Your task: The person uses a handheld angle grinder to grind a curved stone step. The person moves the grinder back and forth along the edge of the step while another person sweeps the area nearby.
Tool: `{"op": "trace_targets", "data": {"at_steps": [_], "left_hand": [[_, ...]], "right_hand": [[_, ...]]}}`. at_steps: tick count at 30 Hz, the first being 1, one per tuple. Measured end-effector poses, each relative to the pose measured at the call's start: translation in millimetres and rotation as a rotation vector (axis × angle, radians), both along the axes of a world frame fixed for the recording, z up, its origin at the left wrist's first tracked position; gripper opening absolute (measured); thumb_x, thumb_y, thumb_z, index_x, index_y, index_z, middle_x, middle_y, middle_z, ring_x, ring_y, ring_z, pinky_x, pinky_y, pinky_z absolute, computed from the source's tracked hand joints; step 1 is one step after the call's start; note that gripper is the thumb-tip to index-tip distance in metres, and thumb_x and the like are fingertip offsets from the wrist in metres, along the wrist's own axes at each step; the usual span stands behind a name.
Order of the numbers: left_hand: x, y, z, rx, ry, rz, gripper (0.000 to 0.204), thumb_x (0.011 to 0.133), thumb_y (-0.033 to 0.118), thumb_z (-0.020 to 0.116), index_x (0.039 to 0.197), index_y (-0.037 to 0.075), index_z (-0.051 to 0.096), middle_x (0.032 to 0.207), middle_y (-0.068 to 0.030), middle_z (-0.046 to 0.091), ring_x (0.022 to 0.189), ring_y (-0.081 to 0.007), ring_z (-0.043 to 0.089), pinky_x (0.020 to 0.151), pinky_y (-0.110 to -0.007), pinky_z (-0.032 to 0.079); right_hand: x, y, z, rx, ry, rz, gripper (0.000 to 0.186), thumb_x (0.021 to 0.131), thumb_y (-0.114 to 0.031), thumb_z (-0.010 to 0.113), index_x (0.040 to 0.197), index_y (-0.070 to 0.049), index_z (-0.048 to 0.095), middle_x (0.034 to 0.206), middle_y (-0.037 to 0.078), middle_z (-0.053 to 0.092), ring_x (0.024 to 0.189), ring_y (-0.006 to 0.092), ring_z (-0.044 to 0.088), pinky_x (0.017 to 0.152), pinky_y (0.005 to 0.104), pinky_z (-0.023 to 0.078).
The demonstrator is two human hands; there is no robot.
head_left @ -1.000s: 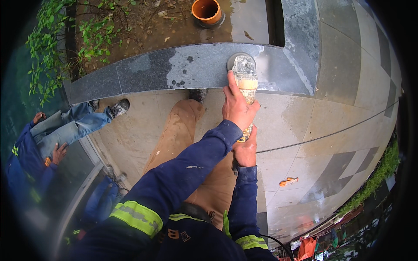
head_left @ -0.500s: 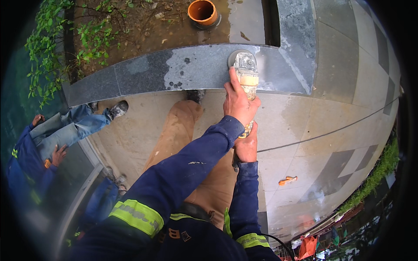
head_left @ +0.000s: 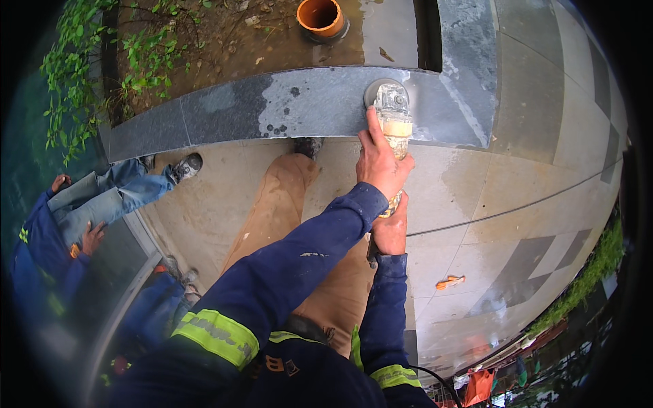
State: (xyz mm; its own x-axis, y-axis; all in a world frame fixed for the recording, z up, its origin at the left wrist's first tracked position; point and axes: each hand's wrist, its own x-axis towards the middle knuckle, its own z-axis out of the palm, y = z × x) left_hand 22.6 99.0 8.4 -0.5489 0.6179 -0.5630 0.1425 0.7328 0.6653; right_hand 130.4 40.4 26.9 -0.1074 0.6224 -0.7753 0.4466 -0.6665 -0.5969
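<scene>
A: How is the grip set on the tool?

B: The left hand (head_left: 381, 163) is wrapped shut around the front of the dust-caked, pale-bodied angle grinder (head_left: 393, 122), forefinger stretched toward the head, likely to steer it. The right hand (head_left: 391, 230) is closed on the rear of the body, apparently to brace it.

A: And where does the grinder sit?

B: Its round grey disc guard (head_left: 385, 95) rests on top of the dark grey polished stone kerb (head_left: 272, 105), near the corner where the kerb turns away, in a pale dusty patch.

A: Room around it?

B: Past the kerb lies a soil bed with an orange clay pipe end (head_left: 321, 16) and green creepers (head_left: 71, 75). On the near side, beige paving (head_left: 476, 183) is open to the right. To the left a seated person in blue jeans (head_left: 109, 197) stays well apart.
</scene>
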Motion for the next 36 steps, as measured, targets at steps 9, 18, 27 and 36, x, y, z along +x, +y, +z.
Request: {"op": "trace_targets", "data": {"at_steps": [9, 18, 27, 36], "left_hand": [[-8.8, -14.7, 3.8, -0.072, 0.033, 0.037, 0.111, 0.072, 0.018, 0.074, 0.151, 0.005, -0.002, 0.130, -0.0297, 0.036, 0.115, -0.0471, 0.050, 0.096, -0.049, 0.046], [4.8, -11.1, 4.1, -0.054, -0.028, 0.032, 0.111, 0.072, 0.017, 0.074, 0.151, 0.006, -0.003, 0.129, -0.0305, 0.037, 0.114, -0.0482, 0.050, 0.097, -0.049, 0.045], [4.6, -38.4, 7.4, -0.060, 0.015, 0.065, 0.110, 0.072, 0.016, 0.073, 0.151, 0.005, -0.003, 0.132, -0.0315, 0.034, 0.119, -0.0478, 0.047, 0.101, -0.049, 0.042], [6.0, -23.3, 5.7, -0.037, -0.053, 0.069, 0.109, 0.072, 0.015, 0.072, 0.151, 0.005, -0.003, 0.135, -0.0314, 0.033, 0.122, -0.0469, 0.044, 0.103, -0.049, 0.041]], "right_hand": [[-1.8, -14.4, -1.6, -0.079, 0.003, 0.075, 0.085, 0.059, 0.004, 0.073, 0.136, -0.003, 0.037, 0.109, 0.017, 0.063, 0.100, 0.0260, 0.062, 0.089, 0.0365, 0.049], [9.1, -12.8, 1.0, -0.043, -0.038, 0.047, 0.084, 0.059, 0.005, 0.073, 0.135, -0.003, 0.038, 0.108, 0.015, 0.064, 0.098, 0.0252, 0.062, 0.087, 0.0362, 0.050], [10.3, -31.3, 9.5, -0.090, -0.004, 0.079, 0.085, 0.061, 0.005, 0.074, 0.137, -0.003, 0.036, 0.107, 0.017, 0.064, 0.098, 0.0274, 0.063, 0.087, 0.0374, 0.051], [13.8, -24.9, -4.8, -0.051, -0.026, 0.090, 0.088, 0.059, 0.002, 0.075, 0.138, -0.002, 0.035, 0.107, 0.016, 0.065, 0.097, 0.0269, 0.063, 0.087, 0.0366, 0.051]]}}
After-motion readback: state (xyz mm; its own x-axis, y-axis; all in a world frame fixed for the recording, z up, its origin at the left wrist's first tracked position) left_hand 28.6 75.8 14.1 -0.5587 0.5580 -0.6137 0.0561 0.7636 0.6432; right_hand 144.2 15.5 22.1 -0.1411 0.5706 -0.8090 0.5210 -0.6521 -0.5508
